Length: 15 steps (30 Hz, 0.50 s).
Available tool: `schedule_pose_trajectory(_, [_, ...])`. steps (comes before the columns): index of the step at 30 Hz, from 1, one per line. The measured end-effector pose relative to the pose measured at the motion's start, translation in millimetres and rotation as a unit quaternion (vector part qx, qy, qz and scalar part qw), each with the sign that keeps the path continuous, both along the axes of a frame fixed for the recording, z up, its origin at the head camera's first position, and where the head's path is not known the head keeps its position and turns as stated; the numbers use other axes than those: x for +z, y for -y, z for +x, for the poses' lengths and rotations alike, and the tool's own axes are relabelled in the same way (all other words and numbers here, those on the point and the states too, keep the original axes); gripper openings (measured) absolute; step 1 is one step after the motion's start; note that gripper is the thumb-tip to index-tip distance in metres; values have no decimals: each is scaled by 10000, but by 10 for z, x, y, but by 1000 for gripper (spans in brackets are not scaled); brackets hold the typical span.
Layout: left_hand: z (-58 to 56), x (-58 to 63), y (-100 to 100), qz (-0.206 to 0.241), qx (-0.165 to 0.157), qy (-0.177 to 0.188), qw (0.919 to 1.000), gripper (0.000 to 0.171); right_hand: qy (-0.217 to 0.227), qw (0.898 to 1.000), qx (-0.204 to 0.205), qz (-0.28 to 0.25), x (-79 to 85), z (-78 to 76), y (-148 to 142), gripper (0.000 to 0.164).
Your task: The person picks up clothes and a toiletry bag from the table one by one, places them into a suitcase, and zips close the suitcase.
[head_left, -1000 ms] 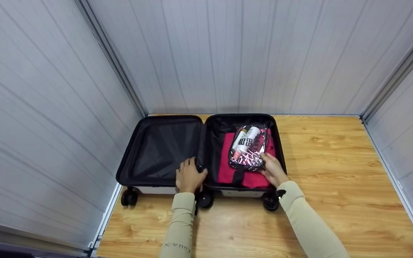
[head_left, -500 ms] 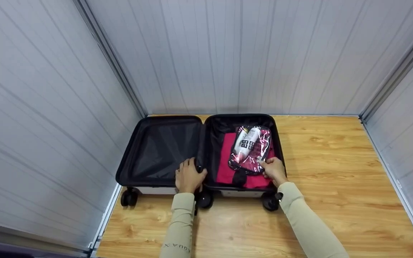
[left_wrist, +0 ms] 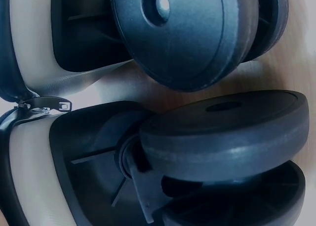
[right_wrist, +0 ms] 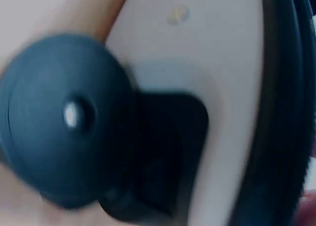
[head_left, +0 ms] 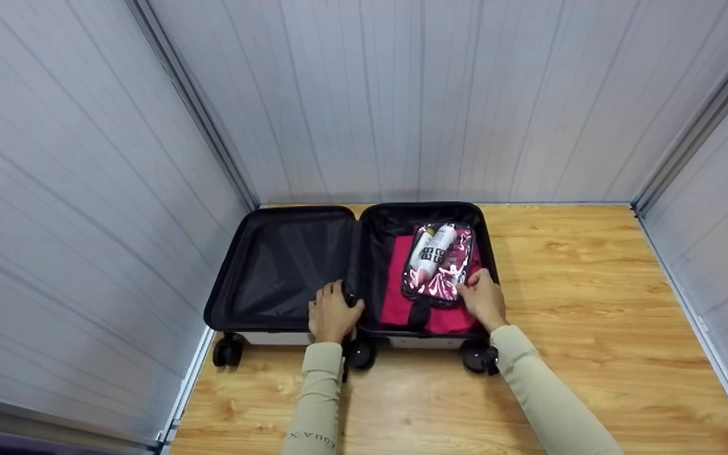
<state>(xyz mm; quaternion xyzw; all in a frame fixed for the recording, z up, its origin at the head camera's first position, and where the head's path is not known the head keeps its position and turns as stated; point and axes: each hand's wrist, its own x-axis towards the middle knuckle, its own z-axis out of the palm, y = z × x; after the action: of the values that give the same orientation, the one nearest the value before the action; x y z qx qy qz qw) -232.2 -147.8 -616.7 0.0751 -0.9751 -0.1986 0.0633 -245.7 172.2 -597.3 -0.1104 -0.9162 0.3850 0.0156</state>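
Note:
A small suitcase lies spread open on the floor, black lining up. Over its near rim by the hinge, my left hand has its fingers bent and holds the edge. A clear pouch with dark trim, holding white bottles, sits on folded pink cloth in the right half. My right hand pinches the pouch's near right corner between thumb and finger; the exact spot is covered by the fingertips. Neither hand's grip shows in the wrist views.
Black wheels stick out along the suitcase's near side. The left wrist view shows a zipper pull between the halves; a blurred wheel fills the right wrist view. Pale panel walls enclose the wooden floor.
My right hand has shifted along the pouch's right side toward its near corner. The pouch turned slightly and settled flatter. My left hand has stayed in place on the rim.

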Motion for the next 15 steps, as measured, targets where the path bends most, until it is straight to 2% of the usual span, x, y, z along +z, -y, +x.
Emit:
schedule_pose_trajectory(3, [-6, -6, 12, -49, 12, -18, 10000, 70, -218, 9996, 201, 36, 41, -17, -44, 29])
schedule_pose_trajectory(6, [-15, -6, 26, -129, 24, -110, 9999, 69, -416, 9988, 239, -44, 71, -31, -84, 31])
schedule_pose_trajectory(12, [-12, -20, 47, -132, 82, -406, 9991, 66, -979, 9950, -121, 154, -16, -33, -214, 27])
schedule_pose_trajectory(15, [-3, -41, 62, -38, 125, -525, 9985, 64, -949, 9949, -222, 257, -104, -11, -295, 30])
